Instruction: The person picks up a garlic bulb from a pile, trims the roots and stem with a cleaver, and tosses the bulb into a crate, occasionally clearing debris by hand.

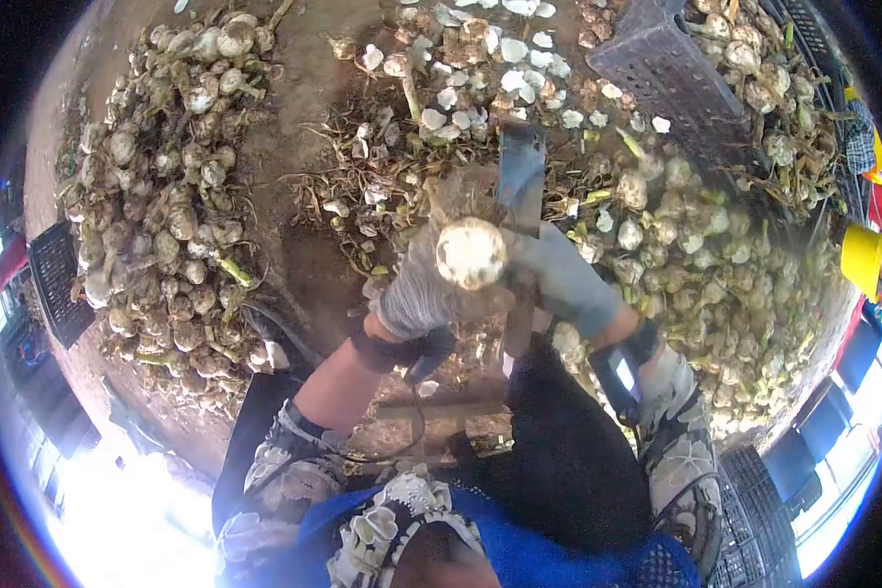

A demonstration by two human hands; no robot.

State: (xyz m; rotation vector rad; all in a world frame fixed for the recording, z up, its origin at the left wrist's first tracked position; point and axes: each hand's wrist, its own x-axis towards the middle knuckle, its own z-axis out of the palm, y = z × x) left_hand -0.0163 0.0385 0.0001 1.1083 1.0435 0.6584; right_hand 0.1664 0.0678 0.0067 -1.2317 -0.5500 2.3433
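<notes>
Garlic bulb [470, 253], one: sat between two gloved hands, pale round face upward. Left hand [421, 292]: was clamped on the bulb. Right hand [568, 282]: lay beside the blade [521, 171]; its grip could not be told. Garlic heaps [171, 220], two: flanked the hands. Crate [668, 61]: stood tilted, beyond.
</notes>
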